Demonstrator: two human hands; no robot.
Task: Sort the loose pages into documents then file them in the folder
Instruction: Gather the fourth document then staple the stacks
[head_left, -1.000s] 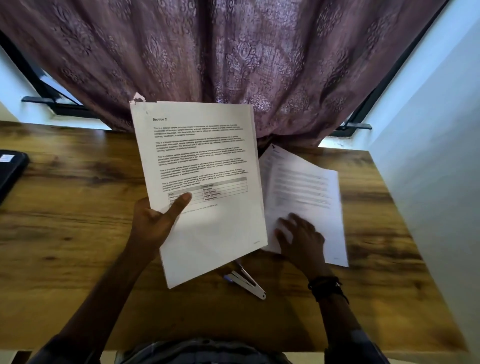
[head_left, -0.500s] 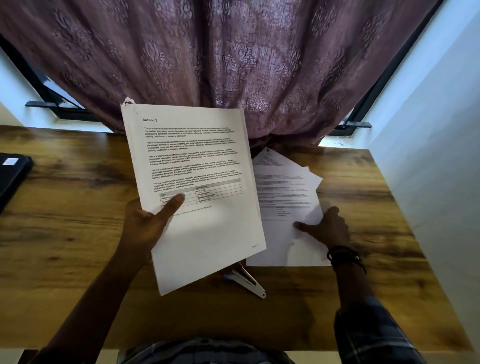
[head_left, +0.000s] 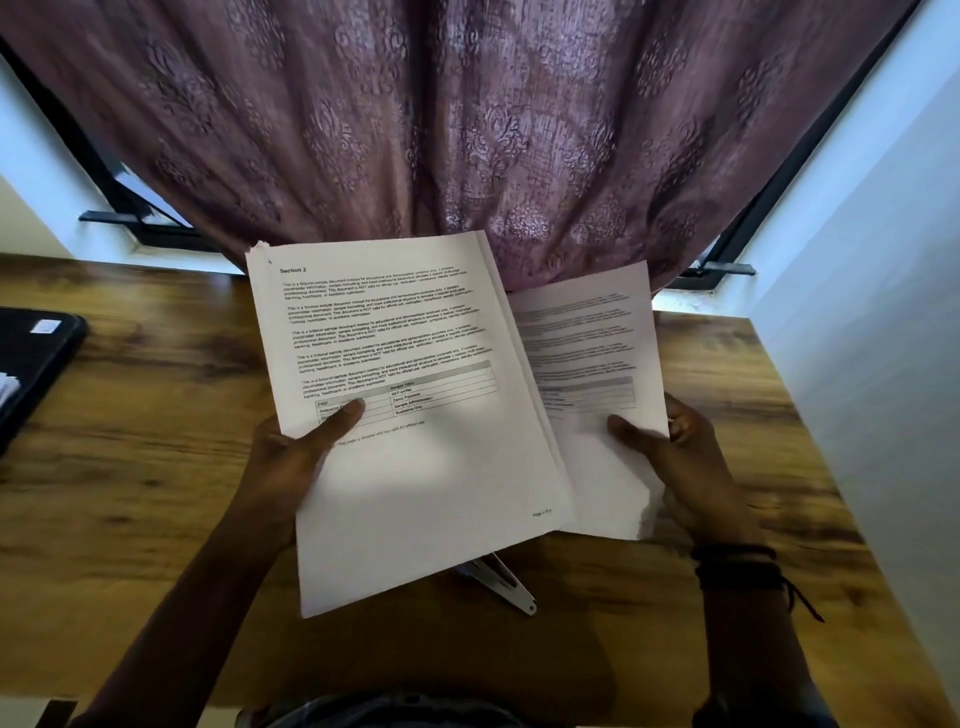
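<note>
My left hand (head_left: 296, 462) grips a thin stack of printed pages (head_left: 410, 426) headed "Section 2", thumb on its front, held up above the wooden table (head_left: 130, 493). My right hand (head_left: 680, 467) holds a second lot of pages (head_left: 587, 364) lifted off the table, thumb on the front and fingers behind. These pages stand just right of the left stack, and their left edge is hidden behind it. A white stapler (head_left: 504, 584) lies on the table below the left stack, partly covered by it.
A black folder-like object (head_left: 36, 353) lies at the table's left edge. A purple patterned curtain (head_left: 467, 130) hangs behind the table. A white wall (head_left: 872, 312) runs close along the table's right side.
My right hand has taken hold of the pages that lay on the table and raised them beside the left stack. The left stack has stayed up, shifting slightly.
</note>
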